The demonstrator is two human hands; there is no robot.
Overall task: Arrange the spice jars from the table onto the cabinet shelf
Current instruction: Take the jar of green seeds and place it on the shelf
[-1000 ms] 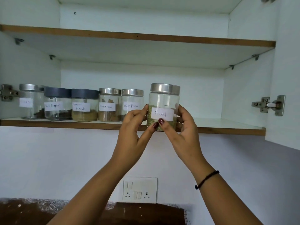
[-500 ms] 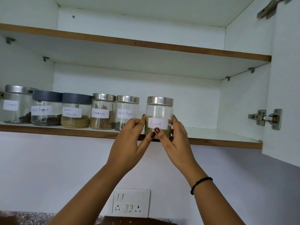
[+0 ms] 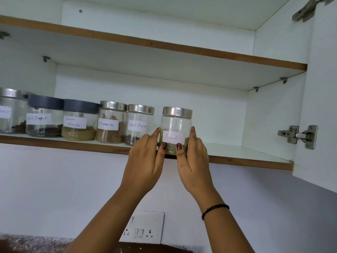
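Since a second ago the fennel jar (image 3: 176, 123) has gone further in toward the shelf (image 3: 246, 154) and now stands upright at its front edge, right of the row. Whether its base rests fully on the board I cannot tell, as the thumbs and the edge cover it. Both the left hand (image 3: 145, 165) and the right hand (image 3: 193, 167) grip it, fingers curled round its sides and thumbs pressed on the front under the label. It is just beside the pepper jar (image 3: 140, 125), with a small gap between. The risk, as I judge it: released with its base overhanging the edge, the glass would tip and fall; pushed left too briskly, it would knock the pepper jar into the cinnamon jar (image 3: 111, 123). Handwritten paper labels read "Fennel", "Black Pepper", "Cinnamon", and "Garam Masala" on the masala jar (image 3: 79, 123). A dark-lidded jar (image 3: 43, 117) reads "…ck Pepper", and the leftmost jar (image 3: 11, 114) has its label cut off. No brand shows.
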